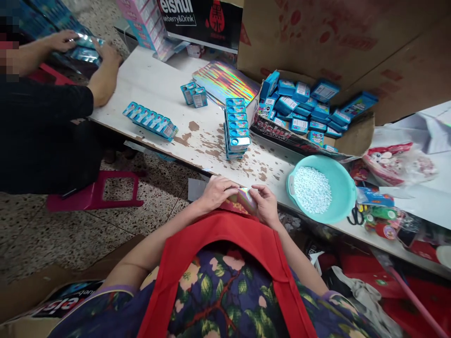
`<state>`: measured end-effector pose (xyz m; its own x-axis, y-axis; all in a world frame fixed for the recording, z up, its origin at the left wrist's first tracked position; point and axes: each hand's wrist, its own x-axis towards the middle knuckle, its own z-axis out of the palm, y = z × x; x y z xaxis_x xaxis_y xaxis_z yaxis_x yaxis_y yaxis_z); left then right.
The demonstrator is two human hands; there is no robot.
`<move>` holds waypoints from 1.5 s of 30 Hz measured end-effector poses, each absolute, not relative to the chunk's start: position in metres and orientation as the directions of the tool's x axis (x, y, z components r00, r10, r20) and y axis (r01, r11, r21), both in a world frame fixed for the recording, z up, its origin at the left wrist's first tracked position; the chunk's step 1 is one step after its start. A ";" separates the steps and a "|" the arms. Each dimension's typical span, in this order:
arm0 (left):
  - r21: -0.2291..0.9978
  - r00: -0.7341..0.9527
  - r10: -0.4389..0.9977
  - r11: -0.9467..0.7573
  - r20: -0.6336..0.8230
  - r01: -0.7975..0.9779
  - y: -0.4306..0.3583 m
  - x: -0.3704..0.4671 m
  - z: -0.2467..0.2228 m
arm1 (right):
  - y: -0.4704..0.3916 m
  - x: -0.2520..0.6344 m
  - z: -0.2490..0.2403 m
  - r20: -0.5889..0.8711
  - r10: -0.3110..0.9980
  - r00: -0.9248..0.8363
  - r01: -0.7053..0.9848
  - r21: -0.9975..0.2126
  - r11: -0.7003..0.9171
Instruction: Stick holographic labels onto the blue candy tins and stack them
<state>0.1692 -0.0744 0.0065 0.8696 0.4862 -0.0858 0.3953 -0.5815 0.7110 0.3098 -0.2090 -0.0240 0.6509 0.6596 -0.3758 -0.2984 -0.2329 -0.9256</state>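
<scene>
A shiny wrapper (248, 197) is just past the red apron (225, 227); the part showing slants from 11 to 5 o'clock. The left hand (219, 191) pinches it from 9, the right hand (265, 202) from 3. Blue boxes (237, 124) stand at 12.

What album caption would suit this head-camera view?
Left fingers and right fingers hold iridescent film beside a white table bearing blue boxes and a turquoise basin of white pellets.
</scene>
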 end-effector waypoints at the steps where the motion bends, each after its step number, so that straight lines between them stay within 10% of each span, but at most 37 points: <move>1: 0.703 0.868 0.487 -0.583 -0.098 0.407 -0.074 0.172 0.008 | -0.209 0.311 -0.025 -0.383 0.647 0.659 -0.323 -0.921 -0.217; 6: 0.671 0.861 0.489 -0.592 -0.140 0.446 -0.073 0.188 0.014 | -0.210 0.322 -0.027 -0.376 0.630 0.679 -0.325 -0.924 -0.200; 16: 0.532 0.895 0.435 -0.739 -0.093 0.414 -0.067 0.200 0.010 | -0.205 0.349 -0.006 0.022 0.865 0.501 0.408 -0.888 -0.214; 45: 0.676 0.928 0.278 -0.637 -0.247 0.371 -0.026 0.189 0.001 | -0.207 0.392 -0.019 -0.587 0.674 0.449 -0.404 -0.806 -0.432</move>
<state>0.1889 -0.0257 0.0013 0.9282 0.2781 -0.2474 0.3709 -0.6366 0.6762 0.3920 -0.2072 -0.0192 0.4489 0.6738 -0.5869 -0.4044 -0.4325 -0.8059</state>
